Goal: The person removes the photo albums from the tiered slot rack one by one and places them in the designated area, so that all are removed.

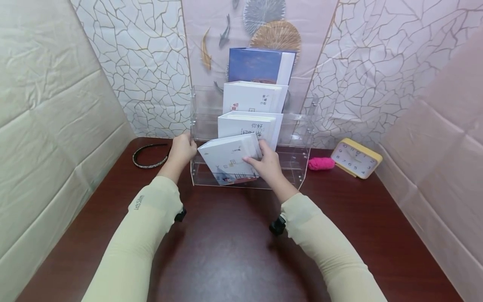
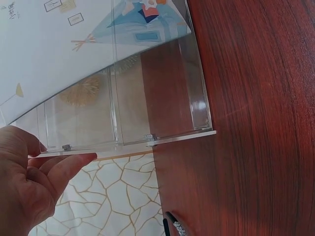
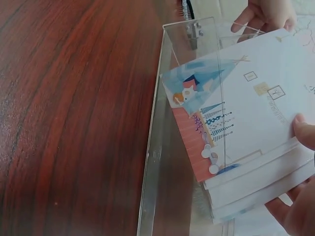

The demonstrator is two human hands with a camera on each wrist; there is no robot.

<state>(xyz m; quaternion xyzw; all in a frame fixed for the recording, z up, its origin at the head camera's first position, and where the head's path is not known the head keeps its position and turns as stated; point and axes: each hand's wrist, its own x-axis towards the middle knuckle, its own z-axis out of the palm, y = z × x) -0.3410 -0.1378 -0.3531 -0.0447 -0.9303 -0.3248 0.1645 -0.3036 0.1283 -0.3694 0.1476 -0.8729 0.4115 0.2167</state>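
Note:
A clear acrylic rack [image 1: 292, 167] in tiers stands on the table. My left hand [image 1: 183, 147] pinches its left side panel, thumb on one face and fingers on the other, as the left wrist view shows. In my right hand [image 1: 268, 163] is a white illustrated book [image 1: 228, 157], gripped at its right side with the thumb on the cover. This book leans tilted in the lowest front tier, its lower part behind the clear front strip. Behind it, two white books [image 1: 245, 121] [image 1: 245, 96] and a blue-covered book [image 1: 254, 65] stand upright in higher tiers.
On the dark red wooden table [image 1: 226, 251], a dark headband [image 1: 151, 165] lies left of the rack. To the right are a bright pink bundle [image 1: 321, 163] and a yellow-framed clock [image 1: 356, 158]. Patterned cloth walls [image 1: 147, 63] enclose the back and sides.

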